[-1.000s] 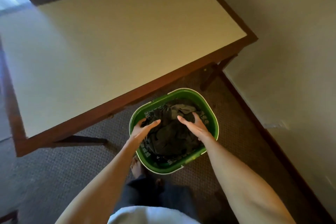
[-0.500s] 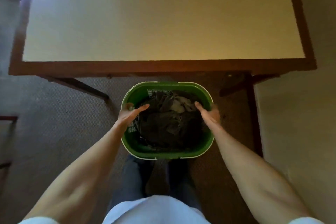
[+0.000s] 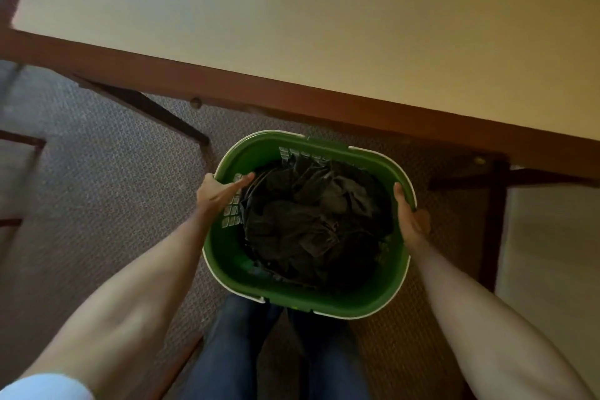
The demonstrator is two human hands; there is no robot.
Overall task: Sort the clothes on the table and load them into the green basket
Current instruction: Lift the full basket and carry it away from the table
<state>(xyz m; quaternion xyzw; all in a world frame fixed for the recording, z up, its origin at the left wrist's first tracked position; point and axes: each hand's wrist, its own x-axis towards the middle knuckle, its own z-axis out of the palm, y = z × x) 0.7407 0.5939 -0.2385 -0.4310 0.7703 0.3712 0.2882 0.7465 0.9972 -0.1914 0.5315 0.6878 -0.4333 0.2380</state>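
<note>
Left hand [image 3: 218, 193] and right hand [image 3: 411, 221] clasp opposite rims of the green basket [image 3: 227, 258], thumbs hooked inside

I monitor one view: the wide-angle head camera, aimed steeply down at close range. The table [image 3: 292, 26] fills the upper frame, the green basket [image 3: 324, 302] lower centre, the wearer's legs [image 3: 233, 351] bottom edge.
</note>
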